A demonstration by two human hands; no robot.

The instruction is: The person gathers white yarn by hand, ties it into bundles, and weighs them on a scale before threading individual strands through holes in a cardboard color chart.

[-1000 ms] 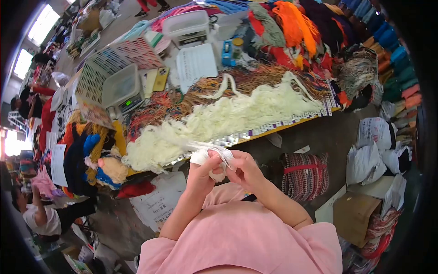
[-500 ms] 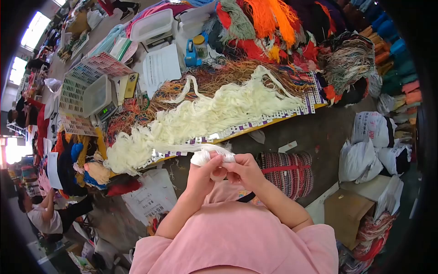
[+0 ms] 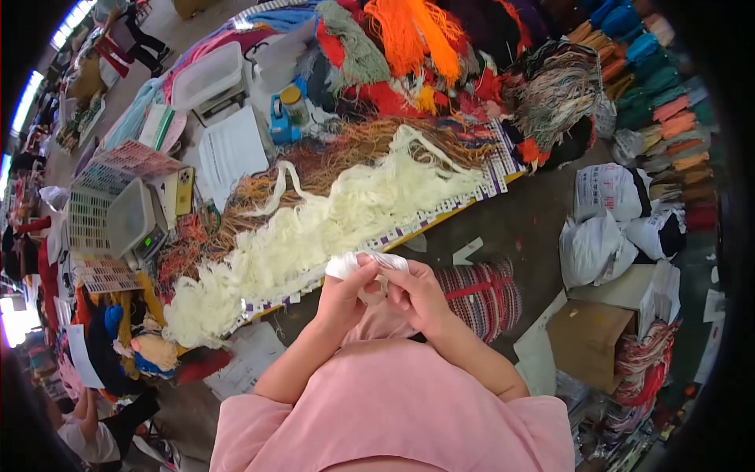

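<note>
A small skein of white yarn point(image 3: 341, 265) is held up in front of my pink shirt, between both hands. My left hand point(image 3: 346, 293) is closed round its left part, thumb on top. My right hand point(image 3: 417, 291) pinches the twisted right end, with its fingertips close to the left thumb. Just beyond the hands, a long row of cream yarn point(image 3: 314, 228) lies along the table edge. White and purple tags point(image 3: 409, 228) line the front of that row.
Behind the cream yarn stand a scale with a clear tub point(image 3: 134, 220), a phone point(image 3: 184, 191) and a blue tape dispenser point(image 3: 281, 118). A striped woven bundle point(image 3: 484, 299) lies right of my hands. White bags point(image 3: 598, 244) and a cardboard box point(image 3: 590, 338) sit farther right. Another person point(image 3: 86, 433) is at lower left.
The view has turned, so the table appears shifted left and tilted more steeply. Both hands stay on the white yarn; its loose tail toward the left no longer shows.
</note>
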